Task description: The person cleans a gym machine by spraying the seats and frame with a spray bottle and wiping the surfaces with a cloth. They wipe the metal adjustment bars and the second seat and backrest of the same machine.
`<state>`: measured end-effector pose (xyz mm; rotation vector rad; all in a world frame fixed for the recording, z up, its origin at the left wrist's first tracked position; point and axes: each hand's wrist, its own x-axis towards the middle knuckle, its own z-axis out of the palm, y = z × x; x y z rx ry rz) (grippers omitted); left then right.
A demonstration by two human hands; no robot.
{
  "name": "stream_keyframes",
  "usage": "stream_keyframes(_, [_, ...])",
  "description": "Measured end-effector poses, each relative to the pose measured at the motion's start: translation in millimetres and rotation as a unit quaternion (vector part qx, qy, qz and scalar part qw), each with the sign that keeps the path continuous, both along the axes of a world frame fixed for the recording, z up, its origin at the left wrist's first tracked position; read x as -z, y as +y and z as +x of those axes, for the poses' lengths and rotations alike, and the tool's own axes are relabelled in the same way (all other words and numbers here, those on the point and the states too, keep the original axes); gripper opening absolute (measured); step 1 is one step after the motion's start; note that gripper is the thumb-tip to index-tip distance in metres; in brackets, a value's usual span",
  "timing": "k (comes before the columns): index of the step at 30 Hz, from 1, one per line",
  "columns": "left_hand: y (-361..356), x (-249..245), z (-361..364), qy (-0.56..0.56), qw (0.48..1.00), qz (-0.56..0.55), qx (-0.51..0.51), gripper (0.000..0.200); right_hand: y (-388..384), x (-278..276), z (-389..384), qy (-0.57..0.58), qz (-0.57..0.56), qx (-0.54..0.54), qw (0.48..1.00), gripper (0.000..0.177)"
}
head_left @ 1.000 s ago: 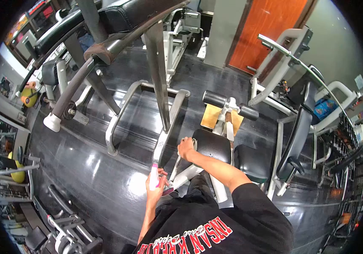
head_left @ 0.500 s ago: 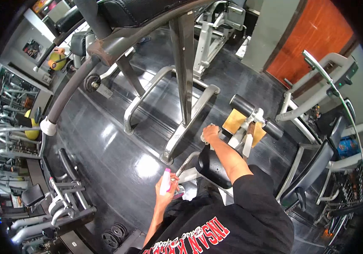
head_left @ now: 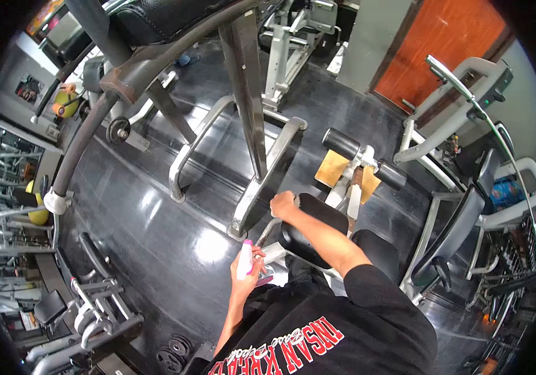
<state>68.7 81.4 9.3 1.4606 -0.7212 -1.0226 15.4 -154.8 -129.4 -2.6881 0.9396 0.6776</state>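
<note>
The head camera looks forward and down — close in (fisheye-wide).

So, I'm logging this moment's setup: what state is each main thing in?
Spray bottle: held, pink tip showing
Left hand: closed around it
Black machine pad: mounted, partly hidden by right forearm
Right hand: curled at pad's edge, contents unclear
Black roller pads: mounted
Orange door: looks shut

Bright, fairly even indoor light throws a white glare onto the glossy dark floor (head_left: 149, 250) just to the left of the left grip (head_left: 247, 267), with detail nearby fairly clear and, farthest from it, fisheye distortion curving toward blackened corners.
</note>
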Motion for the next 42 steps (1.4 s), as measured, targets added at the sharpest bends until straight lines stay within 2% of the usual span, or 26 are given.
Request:
stream_keyframes(3, [-4.5, -5.1, 11.5, 0.022, 0.999, -0.008, 0.027, 0.026, 31.9, -9.2, 1.1, -0.002, -0.014, 0.013, 1.0, 0.02])
stream_keyframes(6, [-4.5, -7.5, 30.0, 0.009, 0.996, -0.03, 0.088, 0.026, 54.9, -19.9, -5.6, -0.072, -0.068, 0.037, 0.994, 0.017])
stream_keyframes(10, [-0.6, -16.3, 61.7, 0.027, 0.989, -0.051, 0.134, 0.026, 84.5, -32.7, -9.2, -0.094, -0.115, 0.056, 0.987, 0.015])
stream_keyframes(13, [2.6, -7.1, 87.1, 0.004, 0.986, -0.044, 0.162, 0.026, 113.7, -37.8, -8.3, -0.032, -0.164, 0.069, 0.984, 0.017])
stream_keyframes(15, [4.7, -2.9, 102.2, -0.006, 0.982, -0.055, 0.178, 0.026, 124.3, -40.7, -17.8, -0.034, -0.164, 0.098, 0.981, 0.016])
stream_keyframes(17, [5.9, -0.7, 114.4, 0.031, 0.981, -0.046, 0.187, 0.026, 134.1, -44.3, -36.4, -0.186, -0.165, 0.148, 0.957, 0.016])
stream_keyframes(18, [6.9, 2.8, 120.4, 0.008, 0.979, -0.044, 0.2, 0.026, 140.6, -44.7, -43.6, -0.208, -0.2, 0.132, 0.949, 0.018])
stream_keyframes(25, [-4.4, -4.2, 146.5, 0.037, 0.958, -0.094, 0.27, 0.024, 183.9, -48.0, -80.8, -0.301, -0.298, 0.162, 0.891, 0.031])
stream_keyframes(26, [-7.3, -3.4, 148.9, 0.026, 0.954, -0.097, 0.282, 0.024, 189.5, -47.9, -84.4, -0.299, -0.303, 0.166, 0.889, 0.031])
stream_keyframes(28, [-11.9, -3.1, 151.0, 0.015, 0.947, -0.097, 0.305, 0.023, 201.9, -45.8, -93.3, -0.298, -0.287, 0.256, 0.873, 0.034])
stream_keyframes(32, [-19.5, -3.3, 143.9, 0.023, 0.945, -0.11, 0.307, 0.023, 224.0, -43.0, -138.8, -0.286, -0.3, 0.311, 0.855, 0.024])
stream_keyframes(37, [-22.7, 4.2, 135.6, 0.018, 0.938, -0.098, 0.331, 0.021, 246.0, -34.4, -209.3, -0.196, -0.303, 0.415, 0.835, 0.026])
stream_keyframes(39, [-22.8, 5.8, 130.0, 0.033, 0.938, -0.087, 0.333, 0.02, 251.7, -39.2, -233.2, -0.184, -0.3, 0.456, 0.817, 0.029])
stream_keyframes(41, [-26.4, 0.9, 126.2, 0.032, 0.936, -0.083, 0.34, 0.02, 255.8, -48.3, -248.8, -0.27, -0.294, 0.619, 0.677, 0.032])
stream_keyframes(42, [-28.5, -0.7, 124.4, 0.031, 0.935, -0.079, 0.344, 0.02, 253.4, -44.8, -254.4, -0.27, -0.294, 0.62, 0.676, 0.032])
